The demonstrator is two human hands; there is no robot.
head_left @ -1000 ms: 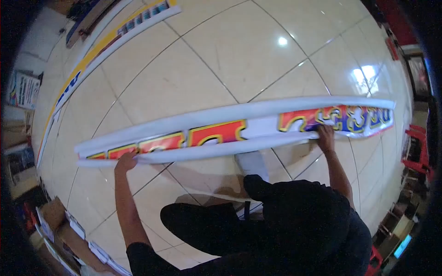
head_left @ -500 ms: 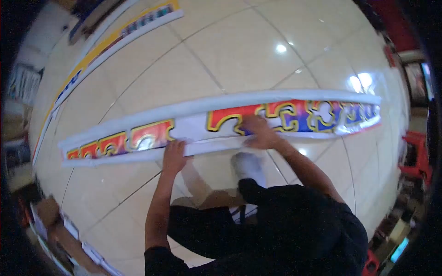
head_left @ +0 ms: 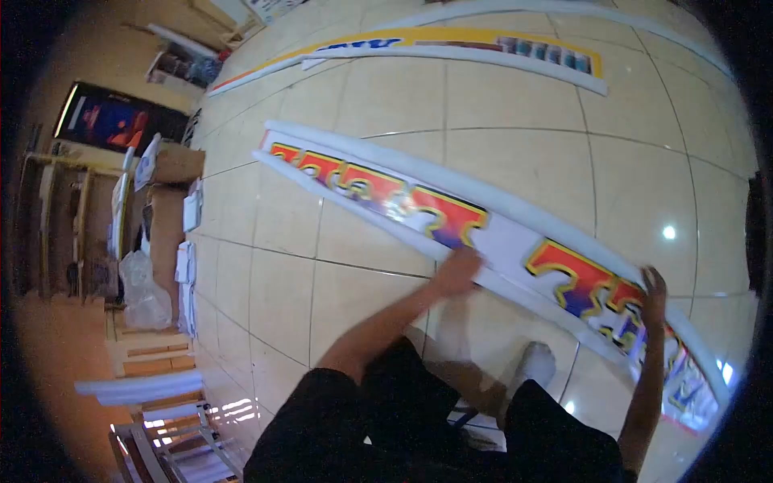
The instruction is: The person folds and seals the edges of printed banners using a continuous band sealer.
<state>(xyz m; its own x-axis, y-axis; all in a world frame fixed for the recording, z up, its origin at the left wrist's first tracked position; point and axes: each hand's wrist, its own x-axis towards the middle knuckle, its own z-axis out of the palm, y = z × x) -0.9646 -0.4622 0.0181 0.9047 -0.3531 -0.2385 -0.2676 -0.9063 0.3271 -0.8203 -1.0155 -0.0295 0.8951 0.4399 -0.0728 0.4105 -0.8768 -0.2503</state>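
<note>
A long printed banner (head_left: 507,245) with red, yellow and blue lettering lies across the tiled floor, its long white edges rolled or folded inward. My left hand (head_left: 459,272) is on the near white edge around its middle, fingers curled against it, though what they grip is too blurred to make out. Farther right, my right hand (head_left: 654,288) reaches across the print to the far white roll (head_left: 564,229), with its fingers bent over that roll.
Another yellow banner (head_left: 467,39) with white edges lies beyond. Cardboard boxes (head_left: 167,217), a clear plastic bag (head_left: 145,290) and a metal-framed rack (head_left: 185,443) stand at left. My socked foot (head_left: 538,362) is near the banner's close edge.
The view has swung left, so the banner now slants down to the right. My right hand has moved from the lettering to the far rolled edge. My left hand remains at the near edge.
</note>
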